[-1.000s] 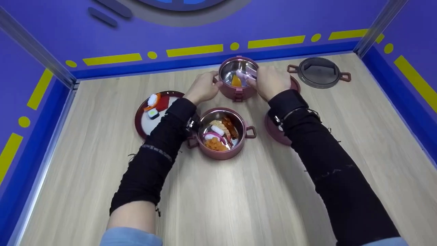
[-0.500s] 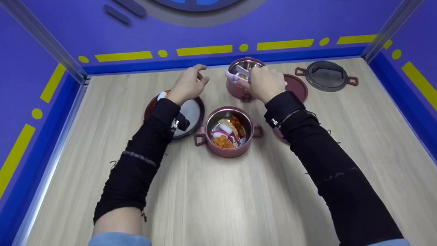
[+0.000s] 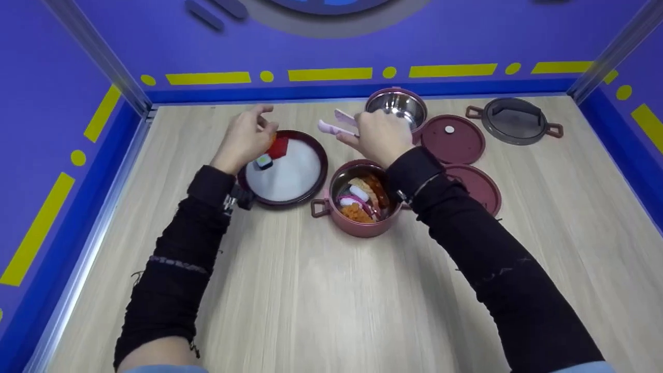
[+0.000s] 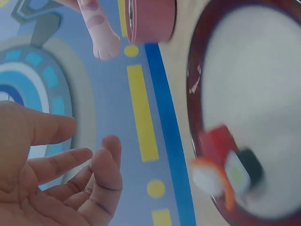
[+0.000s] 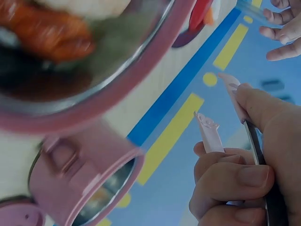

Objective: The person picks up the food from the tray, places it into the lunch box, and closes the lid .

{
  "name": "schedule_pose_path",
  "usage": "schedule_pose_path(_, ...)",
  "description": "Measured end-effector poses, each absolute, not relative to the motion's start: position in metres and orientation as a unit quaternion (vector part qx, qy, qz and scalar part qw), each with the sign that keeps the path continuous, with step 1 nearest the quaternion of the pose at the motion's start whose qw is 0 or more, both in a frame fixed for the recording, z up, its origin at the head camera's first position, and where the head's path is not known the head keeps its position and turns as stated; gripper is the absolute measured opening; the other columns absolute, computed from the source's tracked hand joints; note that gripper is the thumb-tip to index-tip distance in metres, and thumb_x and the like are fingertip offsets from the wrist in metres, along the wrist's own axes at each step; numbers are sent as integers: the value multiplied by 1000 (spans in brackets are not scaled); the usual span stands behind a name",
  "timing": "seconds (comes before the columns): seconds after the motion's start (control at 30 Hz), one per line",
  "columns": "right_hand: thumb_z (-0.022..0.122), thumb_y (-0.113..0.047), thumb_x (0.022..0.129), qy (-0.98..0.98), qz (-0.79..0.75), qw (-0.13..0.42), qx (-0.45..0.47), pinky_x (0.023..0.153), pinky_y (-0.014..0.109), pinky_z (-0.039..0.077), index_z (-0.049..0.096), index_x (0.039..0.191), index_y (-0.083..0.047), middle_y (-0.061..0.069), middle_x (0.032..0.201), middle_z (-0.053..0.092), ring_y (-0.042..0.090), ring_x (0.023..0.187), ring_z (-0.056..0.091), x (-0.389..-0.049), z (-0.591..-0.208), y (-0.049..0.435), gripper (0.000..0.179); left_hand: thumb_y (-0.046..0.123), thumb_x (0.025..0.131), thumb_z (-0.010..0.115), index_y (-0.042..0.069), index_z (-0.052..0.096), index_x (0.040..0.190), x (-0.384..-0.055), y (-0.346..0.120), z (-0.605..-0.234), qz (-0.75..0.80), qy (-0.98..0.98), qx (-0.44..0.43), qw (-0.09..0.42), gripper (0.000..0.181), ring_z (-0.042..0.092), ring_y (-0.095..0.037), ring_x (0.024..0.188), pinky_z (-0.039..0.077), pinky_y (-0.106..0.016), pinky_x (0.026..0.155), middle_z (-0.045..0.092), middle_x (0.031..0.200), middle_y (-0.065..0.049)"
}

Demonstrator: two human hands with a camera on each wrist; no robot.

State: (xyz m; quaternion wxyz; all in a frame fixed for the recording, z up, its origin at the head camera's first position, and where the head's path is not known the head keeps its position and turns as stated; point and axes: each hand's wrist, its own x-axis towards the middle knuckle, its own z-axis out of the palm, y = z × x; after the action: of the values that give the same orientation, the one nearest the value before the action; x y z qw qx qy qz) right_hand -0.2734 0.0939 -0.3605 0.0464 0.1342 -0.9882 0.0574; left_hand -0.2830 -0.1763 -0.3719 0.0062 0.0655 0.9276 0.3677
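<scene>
Above centre, the right hand (image 3: 382, 133) grips pink tongs (image 3: 331, 128) in curled fingers, 2 tips apart presumably for pinching; the left hand (image 3: 243, 139), fingers loose and empty, hovers near the centre-left plate (image 3: 292, 173).

I log a wrinkled black left sleeve (image 3: 166, 295) with loose threads (image 3: 194, 348) and a pale lettered stripe (image 3: 177, 264), illegible. The right sleeve (image 3: 481, 243) is black, its lettering (image 3: 510, 270) fainter. The left wristband (image 3: 210, 182) is black, bearing a silver clasp (image 3: 228, 203) and small dark block (image 3: 243, 198). Light-blue cloth (image 3: 582, 368) shows farther up both arms.
</scene>
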Motion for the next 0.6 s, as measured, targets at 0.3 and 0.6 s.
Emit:
schedule_pose_path(0.3,56,-65,97,-982,66,9,179,64,47,56,70,113,-8,11,86,66,31,75,65,-262,-373,45,61,18,102,56,6,54,145,-263,-225,-400,363,931,4,-28,44,65,-28,94,47,-31,76,68,108,-19)
schedule_pose_path(0.6,58,-65,96,-985,71,-3,158,62,44,51,72,97,-7,7,79,61,28,75,63,-264,-392,4,59,16,103,55,2,53,145,-246,-249,-437,379,925,-33,8,45,58,-22,81,46,-30,69,65,100,-14)
